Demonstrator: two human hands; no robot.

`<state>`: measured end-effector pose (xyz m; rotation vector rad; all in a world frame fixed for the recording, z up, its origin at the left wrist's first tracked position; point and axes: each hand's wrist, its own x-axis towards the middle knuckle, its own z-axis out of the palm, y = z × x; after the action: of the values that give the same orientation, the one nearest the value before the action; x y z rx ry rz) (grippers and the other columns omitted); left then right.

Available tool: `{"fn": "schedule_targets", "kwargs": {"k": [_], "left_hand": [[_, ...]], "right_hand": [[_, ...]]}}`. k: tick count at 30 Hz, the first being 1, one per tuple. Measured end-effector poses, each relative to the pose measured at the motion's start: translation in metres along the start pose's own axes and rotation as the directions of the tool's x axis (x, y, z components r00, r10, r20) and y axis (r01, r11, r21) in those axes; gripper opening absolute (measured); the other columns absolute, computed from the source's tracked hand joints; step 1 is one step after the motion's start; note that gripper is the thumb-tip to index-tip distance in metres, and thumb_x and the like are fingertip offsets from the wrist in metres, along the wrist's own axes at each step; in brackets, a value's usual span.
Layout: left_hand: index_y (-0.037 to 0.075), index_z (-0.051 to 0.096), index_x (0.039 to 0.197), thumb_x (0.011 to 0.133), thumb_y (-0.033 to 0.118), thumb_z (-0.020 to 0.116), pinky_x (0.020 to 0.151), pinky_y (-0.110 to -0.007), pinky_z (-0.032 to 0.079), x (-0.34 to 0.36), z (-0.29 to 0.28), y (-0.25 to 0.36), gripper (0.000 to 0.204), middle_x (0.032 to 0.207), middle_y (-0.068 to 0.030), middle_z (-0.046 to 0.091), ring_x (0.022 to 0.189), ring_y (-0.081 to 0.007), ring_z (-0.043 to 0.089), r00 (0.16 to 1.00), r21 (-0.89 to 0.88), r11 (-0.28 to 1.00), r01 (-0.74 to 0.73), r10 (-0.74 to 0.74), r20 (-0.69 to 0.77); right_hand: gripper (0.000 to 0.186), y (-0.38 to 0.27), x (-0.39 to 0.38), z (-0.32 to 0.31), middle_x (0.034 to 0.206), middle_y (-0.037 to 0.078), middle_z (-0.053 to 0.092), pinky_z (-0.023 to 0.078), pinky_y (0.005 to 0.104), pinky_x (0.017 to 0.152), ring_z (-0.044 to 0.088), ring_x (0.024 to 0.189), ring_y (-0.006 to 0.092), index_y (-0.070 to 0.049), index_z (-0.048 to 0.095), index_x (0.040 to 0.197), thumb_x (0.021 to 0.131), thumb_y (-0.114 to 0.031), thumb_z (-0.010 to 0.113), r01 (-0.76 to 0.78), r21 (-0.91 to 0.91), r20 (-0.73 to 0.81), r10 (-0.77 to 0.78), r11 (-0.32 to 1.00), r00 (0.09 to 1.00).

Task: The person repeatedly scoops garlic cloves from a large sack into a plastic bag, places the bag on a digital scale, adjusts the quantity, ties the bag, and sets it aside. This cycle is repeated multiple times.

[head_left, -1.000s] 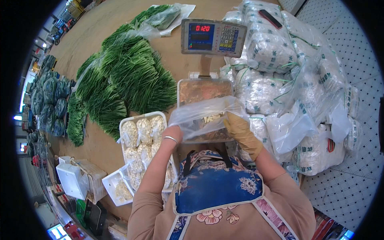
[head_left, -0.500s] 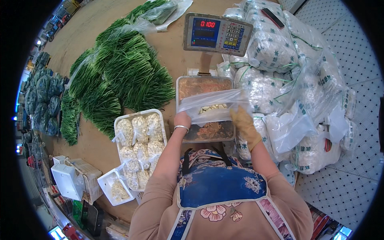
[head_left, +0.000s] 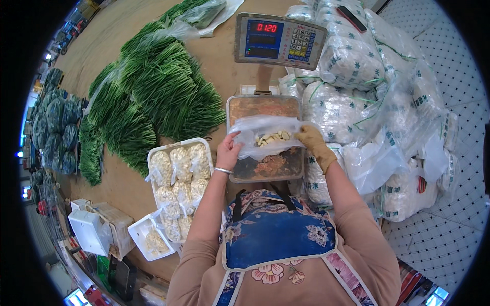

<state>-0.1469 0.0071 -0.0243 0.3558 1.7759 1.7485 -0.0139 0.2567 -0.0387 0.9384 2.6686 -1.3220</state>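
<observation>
A clear plastic bag (head_left: pixel 255 125) lies across the rusty pan of a digital scale (head_left: pixel 240 167), with pale pieces that look like peeled garlic cloves (head_left: pixel 273 137) showing in its middle. My bare left hand (head_left: pixel 229 151), a bracelet at its wrist, pinches the bag's left end with the index finger raised. At the opposite end, my right hand (head_left: pixel 315 144) in a tan glove grips the bag's edge; its fingertips are partly hidden by the plastic. Beyond the pan stands the scale's lit display (head_left: pixel 279 41).
Left of the scale, a white crate (head_left: pixel 152 171) holds several filled bags beside a small white foam box (head_left: pixel 137 232). A heap of long green stalks (head_left: pixel 168 92) lies farther back. Bulky wrapped white packs (head_left: pixel 337 109) are stacked at right, with a phone (head_left: pixel 351 19) on top.
The bag has opened out more and its pale contents show more fully. My left hand has shifted slightly and its index finger has lifted. The display's red reading has changed.
</observation>
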Motion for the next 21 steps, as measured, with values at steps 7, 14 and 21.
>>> {"fn": "schedule_targets", "kwargs": {"k": [7,14,21], "left_hand": [[-0.001,0.052,0.102,0.072,-0.003,0.05,0.07,-0.027,0.046,0.011,-0.049,-0.006,0.03,0.09,-0.0095,0.058,0.078,-0.0164,0.057,0.995,-0.52,0.853,0.033,-0.077,-0.063],[0.003,0.056,0.085,0.065,0.002,0.053,0.072,-0.033,0.041,-0.004,-0.021,0.021,0.021,0.084,-0.0131,0.055,0.079,-0.0295,0.051,0.773,0.793,0.495,-0.355,0.633,-0.049],[0.004,0.05,0.099,0.065,0.013,0.059,0.083,-0.038,0.037,-0.001,0.064,-0.019,0.037,0.089,-0.0147,0.054,0.09,-0.0286,0.05,0.852,0.859,0.161,-0.487,0.305,0.426]], "right_hand": [[0.025,-0.035,-0.002,-0.015,0.083,0.006,0.056,0.046,0.0251,0.065,0.054,0.073,0.0144,0.001,0.053,0.093,0.07,-0.008,0.053,-0.172,0.975,0.151,0.148,0.139,0.977],[0.028,0.01,-0.003,0.014,0.082,0.006,0.056,0.043,0.0264,0.065,0.053,0.074,0.0154,-0.001,0.053,0.096,0.072,-0.016,0.056,-0.396,0.775,0.272,0.306,0.493,0.912],[0.034,-0.037,-0.011,-0.036,0.092,0.015,0.057,0.042,0.0329,0.071,0.054,0.082,0.028,0.0,0.052,0.096,0.074,-0.026,0.055,-0.118,-0.12,0.085,0.128,0.986,0.988]]}}
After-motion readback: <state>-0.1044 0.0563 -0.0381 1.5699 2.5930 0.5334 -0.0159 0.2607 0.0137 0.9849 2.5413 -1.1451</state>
